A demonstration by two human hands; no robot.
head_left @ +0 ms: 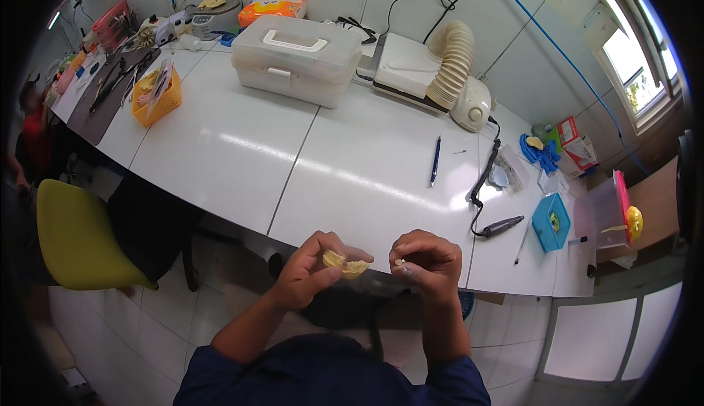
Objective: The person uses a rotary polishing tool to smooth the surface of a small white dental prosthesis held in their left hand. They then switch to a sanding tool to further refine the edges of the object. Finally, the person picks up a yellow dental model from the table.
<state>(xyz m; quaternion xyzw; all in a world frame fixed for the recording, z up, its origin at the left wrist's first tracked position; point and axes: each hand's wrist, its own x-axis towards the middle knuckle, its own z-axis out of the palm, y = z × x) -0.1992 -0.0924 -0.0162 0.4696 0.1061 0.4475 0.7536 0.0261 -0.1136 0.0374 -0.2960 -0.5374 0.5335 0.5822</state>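
Note:
Near the table's front edge, my left hand (306,272) is closed round a yellow dental cast (355,267), whose curved pieces show between thumb and fingers. To its right, my right hand (433,261) pinches a small whitish piece (399,262), like a tooth crown, between thumb and fingertips. The two hands are apart, at about the same height. Pale dust marks the fingers of my right hand.
A corded handpiece (503,227) and a blue pen (435,161) lie to the right. Beyond are a blue basket (551,222), a white hose machine (414,68) and a clear toolbox (290,57). At left stand a yellow basket (163,99) and a green chair (81,237); another person is at the far left.

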